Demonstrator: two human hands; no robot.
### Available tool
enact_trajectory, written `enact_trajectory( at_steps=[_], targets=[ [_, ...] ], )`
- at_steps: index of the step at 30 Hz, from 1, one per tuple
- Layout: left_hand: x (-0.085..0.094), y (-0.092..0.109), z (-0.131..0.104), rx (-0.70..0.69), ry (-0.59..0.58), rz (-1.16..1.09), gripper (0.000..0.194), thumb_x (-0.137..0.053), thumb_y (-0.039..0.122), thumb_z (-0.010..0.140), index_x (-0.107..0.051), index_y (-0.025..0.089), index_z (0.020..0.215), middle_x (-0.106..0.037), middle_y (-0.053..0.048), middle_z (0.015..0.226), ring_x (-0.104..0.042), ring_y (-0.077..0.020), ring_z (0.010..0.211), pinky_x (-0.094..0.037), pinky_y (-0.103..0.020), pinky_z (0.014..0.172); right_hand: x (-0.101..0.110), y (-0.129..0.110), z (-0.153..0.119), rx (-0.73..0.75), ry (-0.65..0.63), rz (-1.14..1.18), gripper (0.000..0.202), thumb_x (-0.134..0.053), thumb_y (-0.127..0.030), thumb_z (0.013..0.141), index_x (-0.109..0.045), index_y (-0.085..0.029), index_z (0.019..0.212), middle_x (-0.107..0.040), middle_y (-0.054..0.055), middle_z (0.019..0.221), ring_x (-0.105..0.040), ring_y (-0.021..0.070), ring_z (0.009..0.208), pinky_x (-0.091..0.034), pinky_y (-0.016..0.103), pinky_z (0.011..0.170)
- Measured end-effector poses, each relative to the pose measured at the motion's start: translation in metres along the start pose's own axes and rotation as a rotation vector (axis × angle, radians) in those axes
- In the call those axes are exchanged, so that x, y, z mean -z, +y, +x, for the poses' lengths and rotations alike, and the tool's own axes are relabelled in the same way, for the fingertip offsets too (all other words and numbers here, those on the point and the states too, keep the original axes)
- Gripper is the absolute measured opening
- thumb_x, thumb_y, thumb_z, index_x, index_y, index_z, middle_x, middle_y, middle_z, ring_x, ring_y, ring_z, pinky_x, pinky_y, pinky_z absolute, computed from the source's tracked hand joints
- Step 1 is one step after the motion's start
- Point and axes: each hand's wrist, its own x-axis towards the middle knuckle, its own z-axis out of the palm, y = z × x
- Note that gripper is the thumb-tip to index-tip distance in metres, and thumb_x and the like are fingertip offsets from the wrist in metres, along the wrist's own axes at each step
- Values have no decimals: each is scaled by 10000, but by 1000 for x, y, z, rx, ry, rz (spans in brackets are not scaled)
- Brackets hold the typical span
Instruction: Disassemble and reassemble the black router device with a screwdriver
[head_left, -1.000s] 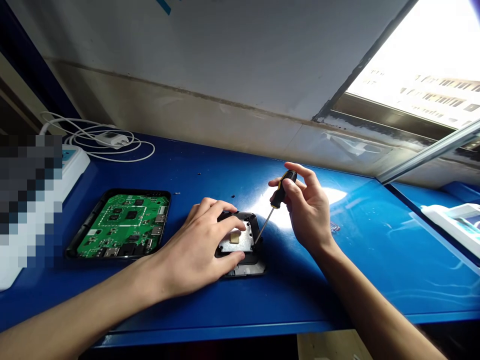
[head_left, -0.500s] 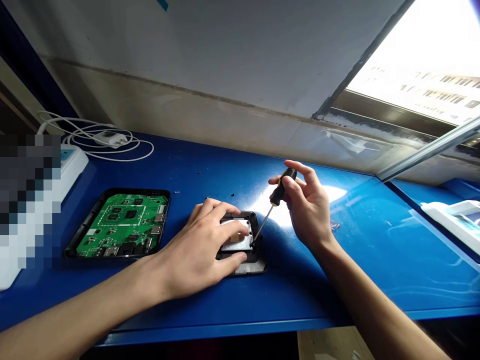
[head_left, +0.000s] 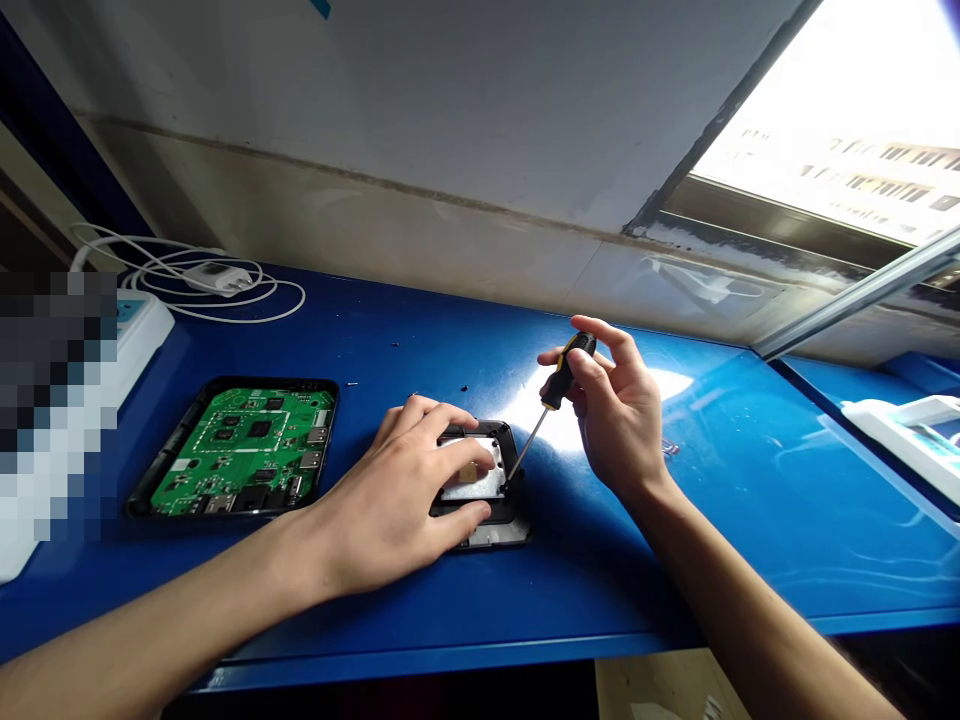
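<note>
My right hand [head_left: 619, 415] grips a screwdriver [head_left: 566, 370] by its black and yellow handle. Its thin metal shaft slants down to the left, and the tip meets the right edge of a black plastic cover [head_left: 501, 512] near a corner of a silver metal plate [head_left: 461, 491]. Spread over this cover, my left hand [head_left: 405, 480] rests its fingers and thumb on it, hiding its left part. Left of that hand lies a black casing [head_left: 138, 502] holding a green circuit board [head_left: 214, 470]. Whether a screw sits under the screwdriver tip cannot be made out.
Several small screws [head_left: 352, 384] lie on the blue table [head_left: 360, 645] behind the cover. A white charger [head_left: 219, 278] with a coiled cable is at the back left, beside a white device [head_left: 154, 335]. A clear panel [head_left: 862, 300] stands on the right, before another white device [head_left: 900, 425].
</note>
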Motion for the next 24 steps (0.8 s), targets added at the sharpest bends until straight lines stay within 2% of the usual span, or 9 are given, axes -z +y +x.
enact_trajectory(
  at_steps=[24],
  targets=[
    [0, 1, 0, 9, -3, -9, 174, -743, 296, 898, -713, 309, 1069, -601, -54, 1366, -453, -325, 1305, -433, -554, 1095, 4, 0, 1, -3, 6, 13, 290, -653, -401, 946, -574, -285, 1199, -751, -11, 900, -682, 128, 609, -598, 293, 581]
  ],
)
